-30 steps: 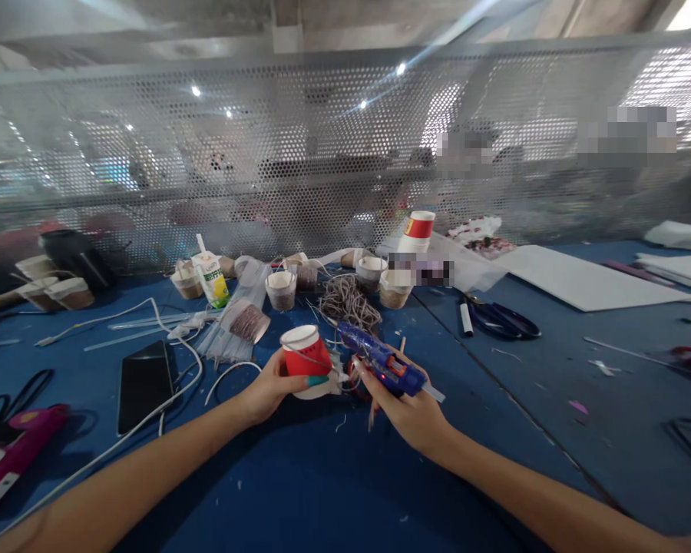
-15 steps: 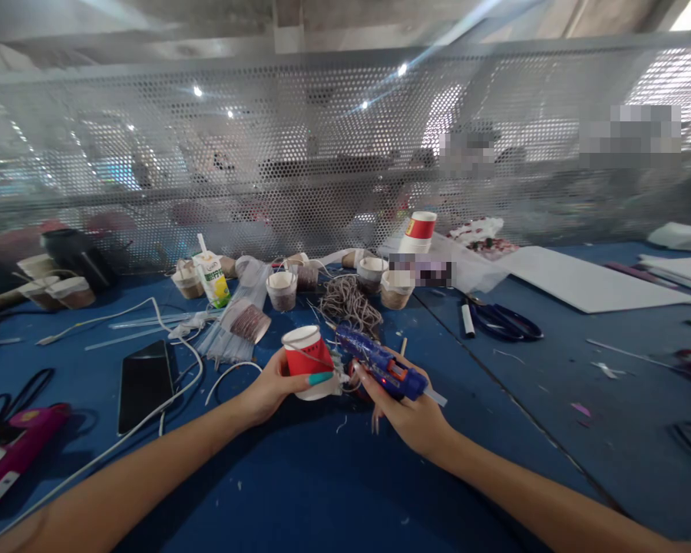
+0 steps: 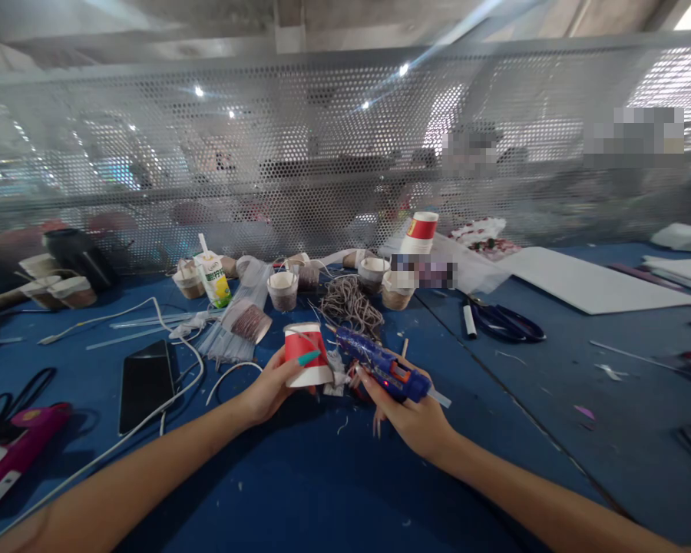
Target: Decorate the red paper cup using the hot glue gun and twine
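Note:
My left hand (image 3: 270, 388) is wrapped round a red and white paper cup (image 3: 305, 349), its thumb with a long teal nail lying across the side. The cup's wide rim faces down toward me. My right hand (image 3: 414, 415) grips a blue hot glue gun (image 3: 374, 359), whose nozzle points left, close to the cup's upper right side. A clear glue stick (image 3: 441, 398) pokes out of the gun's back end, and a small red light shows on its body. Crumpled white material (image 3: 335, 376) lies between cup and gun. Beyond them rests a heap of grey-brown cord (image 3: 351, 307).
Several cord-wrapped cups (image 3: 282, 290) stand behind, near a drink carton (image 3: 214, 280). On the left lie a phone (image 3: 145, 388), a white cable (image 3: 199, 376) and a magenta power strip (image 3: 20, 453). Scissors (image 3: 512, 322) and a white board (image 3: 593, 284) are on the right. A perforated metal screen (image 3: 322, 153) closes the back.
The cup has tipped in my left hand, so its narrow end has turned upward and its wide rim downward. My right hand and the glue gun have hardly moved.

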`<state>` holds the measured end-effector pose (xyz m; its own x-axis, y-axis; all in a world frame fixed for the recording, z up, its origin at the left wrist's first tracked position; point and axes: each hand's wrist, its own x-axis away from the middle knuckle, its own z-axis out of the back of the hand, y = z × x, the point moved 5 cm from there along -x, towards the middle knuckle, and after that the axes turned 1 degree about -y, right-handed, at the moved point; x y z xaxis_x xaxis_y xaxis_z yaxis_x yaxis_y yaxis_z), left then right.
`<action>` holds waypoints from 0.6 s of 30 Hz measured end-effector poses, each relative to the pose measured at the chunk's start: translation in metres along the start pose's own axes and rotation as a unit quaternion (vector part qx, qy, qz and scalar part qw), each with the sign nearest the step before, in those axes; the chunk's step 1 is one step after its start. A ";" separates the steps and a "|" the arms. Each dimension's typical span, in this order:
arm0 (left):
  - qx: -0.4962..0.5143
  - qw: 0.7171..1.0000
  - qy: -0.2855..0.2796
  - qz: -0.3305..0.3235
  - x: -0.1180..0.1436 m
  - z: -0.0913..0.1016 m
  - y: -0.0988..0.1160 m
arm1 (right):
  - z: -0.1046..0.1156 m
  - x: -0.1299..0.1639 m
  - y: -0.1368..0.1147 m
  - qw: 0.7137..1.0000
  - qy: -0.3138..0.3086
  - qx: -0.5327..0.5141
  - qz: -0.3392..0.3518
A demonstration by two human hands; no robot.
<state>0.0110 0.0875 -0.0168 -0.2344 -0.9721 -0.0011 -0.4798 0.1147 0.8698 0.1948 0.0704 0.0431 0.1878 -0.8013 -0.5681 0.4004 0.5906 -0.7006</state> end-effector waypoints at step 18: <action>-0.043 0.999 0.007 0.002 0.001 0.003 -0.001 | 0.001 0.004 0.002 0.999 -0.012 -0.025 -0.022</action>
<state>0.0085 0.0865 -0.0197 -0.2244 -0.9745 0.0081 -0.4050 0.1008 0.9087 0.1973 0.0683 0.0402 0.1924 -0.8279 -0.5269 0.3641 0.5588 -0.7451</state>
